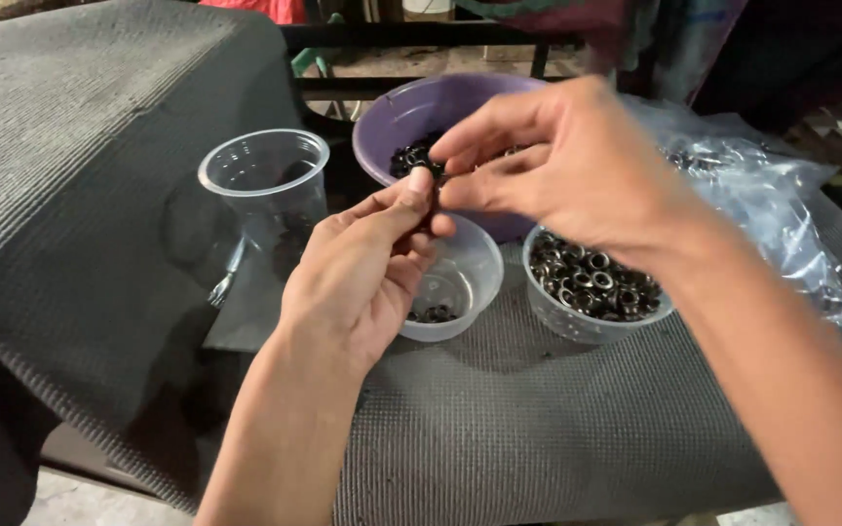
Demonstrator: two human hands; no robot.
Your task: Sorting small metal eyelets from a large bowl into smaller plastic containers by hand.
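Eyelet [433, 173]: small, dark, pinched between fingertips.

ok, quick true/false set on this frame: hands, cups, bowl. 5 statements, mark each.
1. Both hands meet at a small dark ring pinched between the fingertips. True.
2. The tall clear cup is full of rings. False: it looks empty.
3. The small clear cup under the left hand holds only a few dark pieces at the bottom. True.
4. The cup of metal rings sits left of the tall cup. False: it sits far to its right, below the right hand.
5. The bowl behind the hands is green. False: it is purple.
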